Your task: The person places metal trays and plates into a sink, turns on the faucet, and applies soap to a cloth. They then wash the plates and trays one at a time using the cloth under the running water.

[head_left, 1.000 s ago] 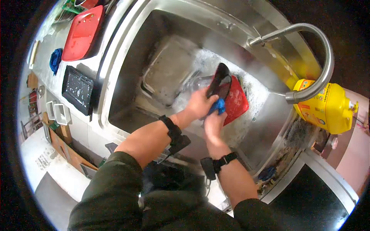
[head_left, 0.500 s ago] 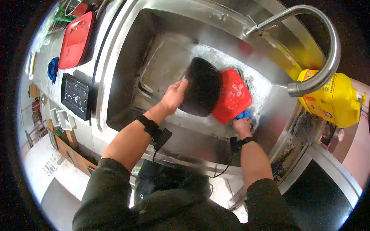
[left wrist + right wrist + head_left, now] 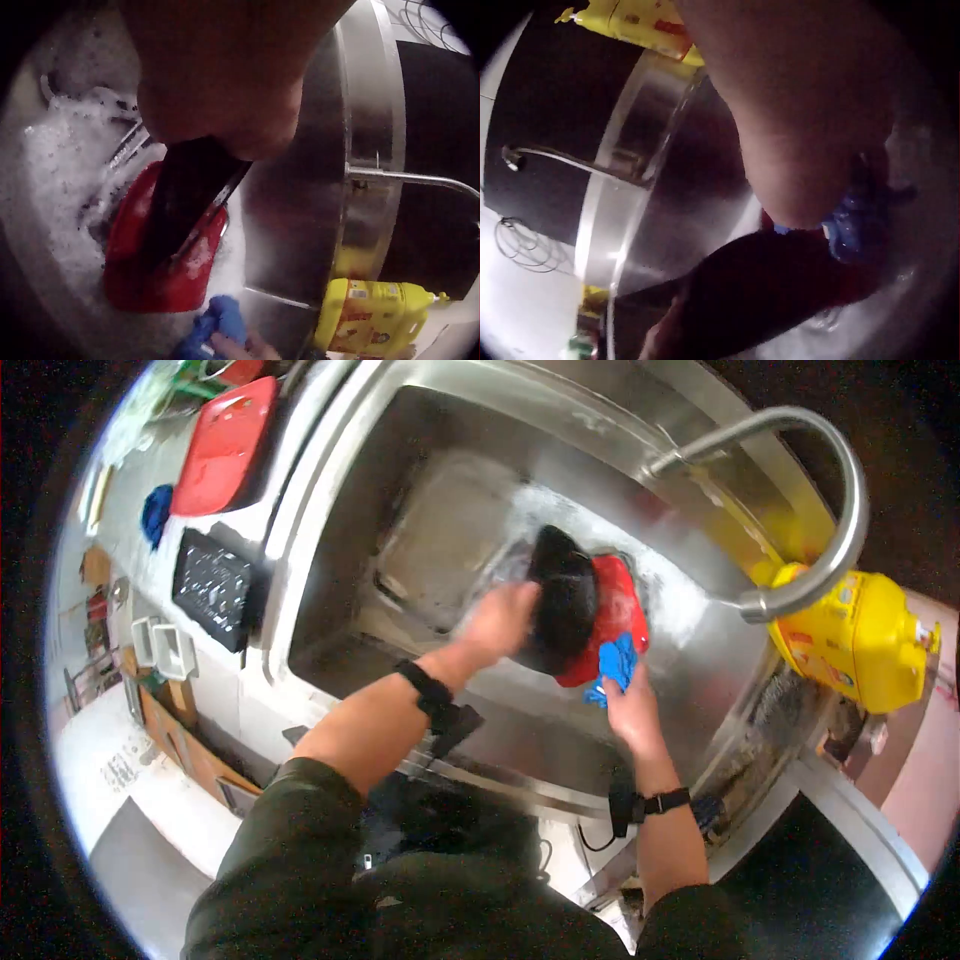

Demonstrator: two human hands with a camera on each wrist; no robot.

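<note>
Black tray (image 3: 565,600) tilts inside the sink (image 3: 335,550), partly covering a red tray (image 3: 622,600) beside it. The left hand (image 3: 495,628) grips its edge, while the right hand (image 3: 632,705) pinches a blue cloth (image 3: 618,660) (bunched up) near that red tray. The sink also holds white suds (image 3: 678,610). On the bench left of the sink, a dark dish (image 3: 212,585) carries white flecks; only the head view shows it. Right of the sink stands a yellow jug (image 3: 855,635) (its contents I cannot tell). Looped cable (image 3: 529,244) beyond the sink appears only in the wrist views.
</note>
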